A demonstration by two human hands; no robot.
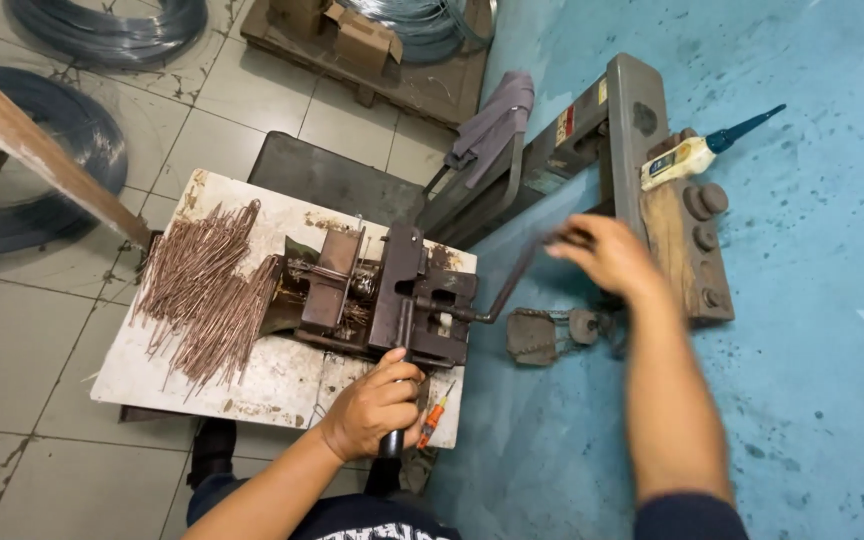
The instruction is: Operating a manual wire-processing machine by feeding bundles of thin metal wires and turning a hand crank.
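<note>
Rusty brown steel makes up the small bending machine [392,295] that sits on a worn white worktop [252,385]. The left hand [377,405] has its grip closed around a dark lever handle [392,440] at the near edge of the machine, fingers wrapped fully about it. The right hand [607,255] reaches out to the right, its grip curled on the end of a bent crank handle [512,280] that runs from the machine's side; motion blur softens the fingers, but they appear closed on the bar. A heap of thin copper-coloured wire pieces [202,285] lies on the worktop just left of the machine. A small orange screwdriver [432,420] rests near the left hand on the worktop's front edge. Beyond the right hand stands a grey metal frame [637,130] with a wooden block [677,245], and a yellowish bottle with a blue nozzle [702,150] lies on top. Coils of dark wire [52,170] lie on the tiled floor [32,340] at the left.
</note>
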